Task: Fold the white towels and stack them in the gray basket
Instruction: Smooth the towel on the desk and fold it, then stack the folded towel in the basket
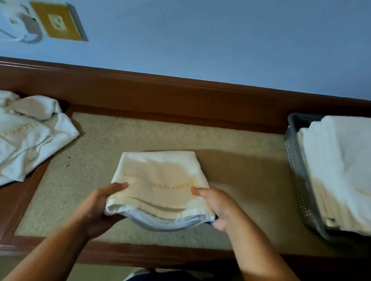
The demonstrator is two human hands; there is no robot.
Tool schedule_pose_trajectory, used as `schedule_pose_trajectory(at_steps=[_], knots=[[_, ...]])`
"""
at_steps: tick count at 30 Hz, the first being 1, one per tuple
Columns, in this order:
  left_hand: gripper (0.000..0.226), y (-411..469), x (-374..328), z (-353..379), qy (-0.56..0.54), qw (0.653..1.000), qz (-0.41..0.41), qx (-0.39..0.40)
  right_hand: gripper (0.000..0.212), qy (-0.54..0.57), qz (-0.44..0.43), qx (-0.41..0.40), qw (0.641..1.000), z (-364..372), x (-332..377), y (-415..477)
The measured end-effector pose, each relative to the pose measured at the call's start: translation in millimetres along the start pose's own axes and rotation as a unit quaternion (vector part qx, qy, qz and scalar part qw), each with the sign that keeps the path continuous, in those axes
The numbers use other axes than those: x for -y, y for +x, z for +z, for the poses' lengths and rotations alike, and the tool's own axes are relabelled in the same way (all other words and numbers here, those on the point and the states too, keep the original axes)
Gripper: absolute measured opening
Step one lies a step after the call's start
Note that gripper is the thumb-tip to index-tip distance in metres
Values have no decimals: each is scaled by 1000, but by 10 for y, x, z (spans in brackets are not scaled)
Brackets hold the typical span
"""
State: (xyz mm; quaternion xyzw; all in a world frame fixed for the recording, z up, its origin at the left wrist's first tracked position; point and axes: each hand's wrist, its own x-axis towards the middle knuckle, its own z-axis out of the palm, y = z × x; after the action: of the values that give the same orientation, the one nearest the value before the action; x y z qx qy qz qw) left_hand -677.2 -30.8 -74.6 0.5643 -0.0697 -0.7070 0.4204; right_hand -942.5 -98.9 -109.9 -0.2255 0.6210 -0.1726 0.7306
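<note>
Pale blue wall (213, 29) is filling the upper half of your view, and below it a dark wooden desk (161, 97) with one beige inset panel (135, 135) is running across. High on the left, one brass-coloured outlet plate (57, 21) is sitting on the wall beside one white device (14, 22) too blurred to name.

At the left end of the desk, a crumpled heap of white towels (17, 137) is lying partly on the wood and partly over the inset's corner. You cannot count the towels in it. Gold stitching on it is reading "HOTEL", with the letters before that unclear, and a small tag is showing near its lower edge.

In the middle you are holding one folded towel (160, 183) over the inset with two hands. Your left hand (99, 202) is pinching the near left corner, thumb on top and fingers underneath. Your right hand (217, 204) is pinching the near right corner the same way. The near edge is sagging between them in several layers. Gold lettering across the top is ending in "HOTEL".

On the right, one gray basket (295, 164) with perforated walls is standing on the desk, well apart from your hands. It is holding one stack of folded towels (347, 169) rising above its rim; the layers are too blurred to count, and faint gold stitching there is unreadable.
</note>
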Motion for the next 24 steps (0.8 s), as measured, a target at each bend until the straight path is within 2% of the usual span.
schedule_pose_trajectory(at_steps=[4, 7, 9, 11, 12, 14, 17, 19, 21, 24], knots=[[72, -336, 187, 885, 15, 999, 30, 38, 25, 12, 12, 11, 1000, -854, 181, -447], [53, -447, 403, 1628, 21, 993, 48, 106, 31, 24, -5, -4, 1000, -1589, 330, -778], [48, -457, 459, 2095, 48, 986, 71, 146, 36, 40, -41, -6, 998, -2005, 506, -1013], [27, -468, 396, 2620, 73, 977, 112, 168, 34, 61, -108, -7, 992, -2418, 750, -1348], [25, -470, 365, 2920, 86, 968, 141, 189, 31, 67, -153, -16, 986, -2662, 889, -1557], [41, -486, 303, 3445, 109, 942, 192, 252, 32, 64, -249, -61, 964, -3067, 1107, -1930], [47, -439, 313, 4163, 133, 883, 294, 342, 47, 75, -384, -135, 910, -3648, 1321, -2355], [50, -329, 444, 4596, 152, 854, 324, 377, 39, 83, -448, -184, 871, -4039, 1355, -2499], [53, -142, 675, 4908, 167, 858, 305, 378, 23, 70, -463, -249, 848, -4406, 1293, -2487], [50, 214, 1225, 5143, 217, 884, 253, 329, 21, 27, -392, -359, 847, -4933, 962, -2037]])
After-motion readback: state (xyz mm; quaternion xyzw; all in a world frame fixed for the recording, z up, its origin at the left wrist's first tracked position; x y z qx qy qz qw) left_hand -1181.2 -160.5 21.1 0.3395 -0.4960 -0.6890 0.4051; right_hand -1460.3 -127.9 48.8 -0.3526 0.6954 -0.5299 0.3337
